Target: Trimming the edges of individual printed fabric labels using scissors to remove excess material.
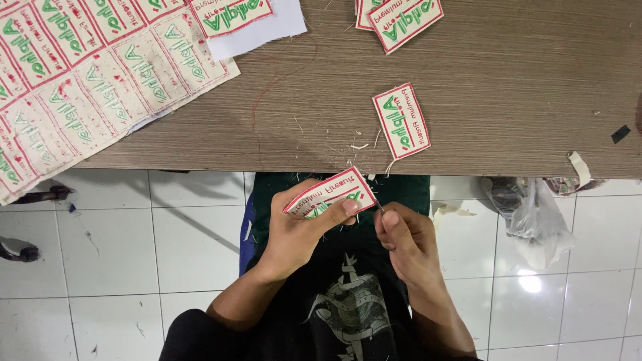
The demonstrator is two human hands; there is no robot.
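Note:
My left hand (304, 224) pinches a small rectangular embroidered patch (329, 192), white with a red border and green and red stitching, held just below the table's front edge. My right hand (404, 237) is closed around a thin metal tool whose tip (379, 206) touches the patch's right edge. Another cut patch (400, 120) lies on the brown wooden table (508, 80) just above my hands. Loose thread bits lie scattered around it.
A large uncut sheet of the same patches (87, 80) covers the table's left side. More cut patches (401, 20) and white paper (267, 30) lie at the far edge. A clear plastic bag (535, 217) hangs below the table at right, over a white tiled floor (100, 254).

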